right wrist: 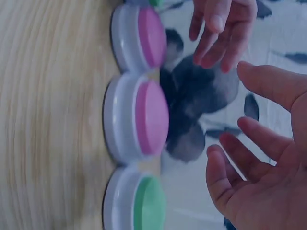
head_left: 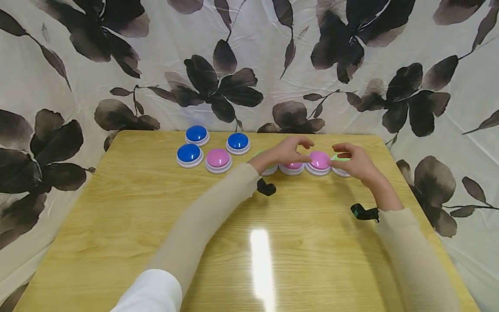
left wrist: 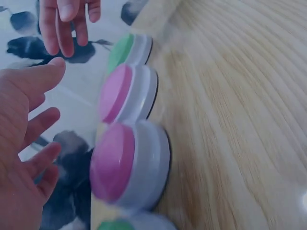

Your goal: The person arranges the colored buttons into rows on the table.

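A row of push buttons with white bases stands toward the right of the table: a green button (head_left: 269,170), a pink button (head_left: 292,169), another pink button (head_left: 319,160) and a second green button (head_left: 341,172). My left hand (head_left: 284,152) hovers over the left part of the row, partly hiding the buttons there. Over the right end is my right hand (head_left: 355,164), covering part of the green button. Both wrist views show the fingers loosely bent and apart from the buttons, with nothing held. The two hands face each other across the second pink button.
Left of the row stand a blue button (head_left: 196,134), another blue button (head_left: 189,154), a third blue button (head_left: 238,142) and a pink button (head_left: 218,160). A flowered cloth (head_left: 156,56) hangs behind the wooden table's (head_left: 128,208) far edge.
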Demonstrator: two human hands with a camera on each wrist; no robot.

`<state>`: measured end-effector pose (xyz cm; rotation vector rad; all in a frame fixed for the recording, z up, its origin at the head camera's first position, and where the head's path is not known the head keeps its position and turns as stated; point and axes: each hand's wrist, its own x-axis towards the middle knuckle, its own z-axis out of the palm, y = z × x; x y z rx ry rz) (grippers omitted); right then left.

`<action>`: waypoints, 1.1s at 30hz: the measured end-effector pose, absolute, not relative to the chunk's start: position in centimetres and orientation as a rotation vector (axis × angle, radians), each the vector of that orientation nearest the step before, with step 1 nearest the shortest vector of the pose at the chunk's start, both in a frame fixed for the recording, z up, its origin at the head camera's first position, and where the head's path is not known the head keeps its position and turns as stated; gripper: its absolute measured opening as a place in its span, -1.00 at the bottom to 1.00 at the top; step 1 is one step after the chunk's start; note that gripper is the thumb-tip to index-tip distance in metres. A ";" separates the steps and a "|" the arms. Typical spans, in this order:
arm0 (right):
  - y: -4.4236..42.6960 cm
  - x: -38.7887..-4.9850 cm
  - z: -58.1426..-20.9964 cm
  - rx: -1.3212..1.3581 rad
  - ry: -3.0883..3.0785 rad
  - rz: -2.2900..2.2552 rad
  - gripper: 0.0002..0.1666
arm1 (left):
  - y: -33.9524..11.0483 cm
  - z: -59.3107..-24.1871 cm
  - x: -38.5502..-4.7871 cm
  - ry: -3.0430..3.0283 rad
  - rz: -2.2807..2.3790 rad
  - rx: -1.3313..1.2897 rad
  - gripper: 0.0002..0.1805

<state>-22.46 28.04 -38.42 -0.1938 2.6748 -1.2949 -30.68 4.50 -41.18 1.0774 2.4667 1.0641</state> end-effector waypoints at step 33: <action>16.9 -19.6 -42.7 -0.624 2.474 -1.339 -0.50 | -16.6 -44.0 -21.5 2.584 1.239 0.726 -0.60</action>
